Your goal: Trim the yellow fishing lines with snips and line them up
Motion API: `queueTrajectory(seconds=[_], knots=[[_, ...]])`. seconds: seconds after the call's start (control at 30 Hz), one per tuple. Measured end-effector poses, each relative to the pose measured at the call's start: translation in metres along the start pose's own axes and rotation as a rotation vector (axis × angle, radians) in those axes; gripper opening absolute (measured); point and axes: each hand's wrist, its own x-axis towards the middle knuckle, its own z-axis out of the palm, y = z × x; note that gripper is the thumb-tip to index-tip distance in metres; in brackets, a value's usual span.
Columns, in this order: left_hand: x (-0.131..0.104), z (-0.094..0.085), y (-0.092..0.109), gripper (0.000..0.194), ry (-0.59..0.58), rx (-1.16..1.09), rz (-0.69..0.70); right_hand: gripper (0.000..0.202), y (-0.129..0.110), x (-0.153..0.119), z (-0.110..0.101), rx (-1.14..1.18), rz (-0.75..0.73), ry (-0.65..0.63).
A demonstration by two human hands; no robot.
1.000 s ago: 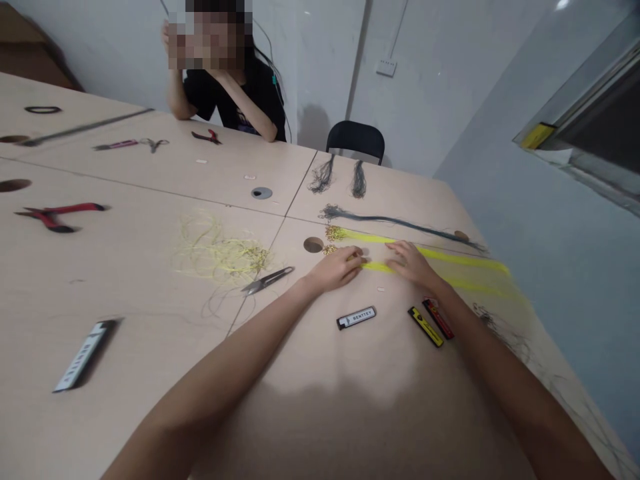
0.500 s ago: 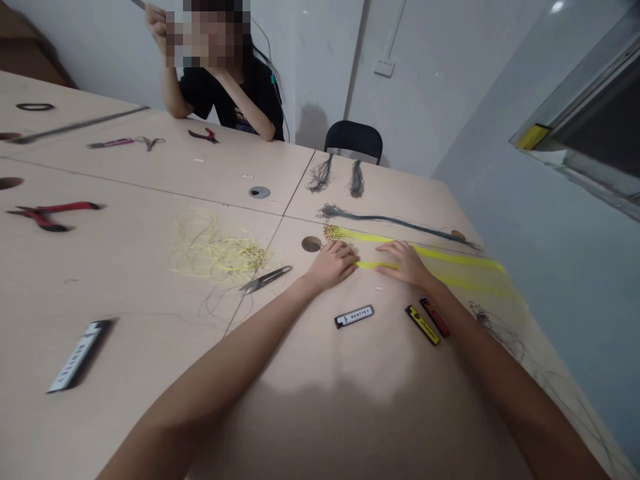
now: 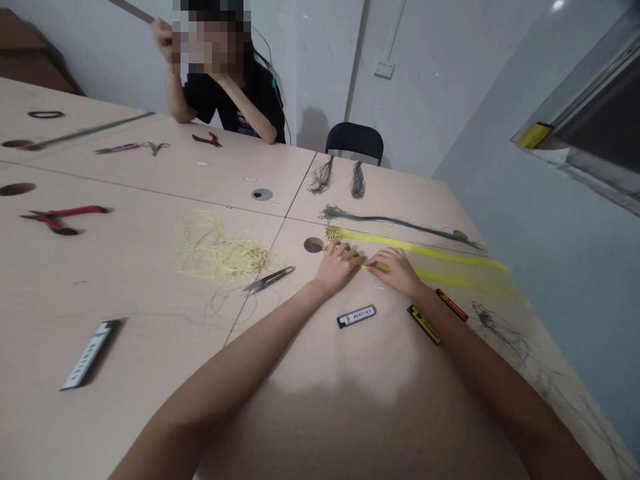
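Observation:
My left hand [image 3: 340, 268] is closed over the lower bundle of bright yellow cords [image 3: 440, 275], near its left end. With thumb and fingertips together, my right hand [image 3: 395, 269] pinches the same bundle just beside my left fingers. A short yellow stretch shows between the two hands. Just beyond them lies another yellow cord bundle [image 3: 425, 251], with small brownish metal pieces clustered at its left end. Farther off runs a dark grey-green cord bundle [image 3: 395, 220]. On the near side are a white lighter [image 3: 357, 316], a yellow lighter [image 3: 424, 325] and a red lighter [image 3: 452, 305].
Left of my hands lie thread snips [image 3: 270, 280] and a tangle of yellow cords [image 3: 225, 250]. Red-handled pliers [image 3: 65, 217] and another white lighter [image 3: 91, 355] are farther left. Dark threads [image 3: 500, 330] lie at right. A person [image 3: 235, 100] sits across the table.
My right hand has moved left to my left hand, and its fingers have closed on the yellow bundle. The red lighter now shows farther right, apart from the yellow one.

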Motion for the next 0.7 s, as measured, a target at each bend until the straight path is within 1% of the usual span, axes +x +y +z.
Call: queueTrajectory(seconds=[0.13,0.33,0.5,0.7], knots=[[0.002,0.002,0.005,0.026,0.005,-0.02,-0.006,0.011,-0.004,0.001,0.002,-0.029,0.026,0.013],[0.003,0.002,0.007,0.022,-0.04,-0.045,-0.042,0.007,-0.001,-0.001,-0.002,-0.029,0.048,-0.003],[0.006,0.0,0.008,0.026,-0.076,-0.06,-0.048,0.011,0.011,-0.01,-0.02,-0.028,0.065,-0.093],[0.006,-0.003,0.009,0.026,-0.103,-0.087,-0.069,0.01,0.038,-0.027,-0.047,-0.044,0.126,-0.225]])
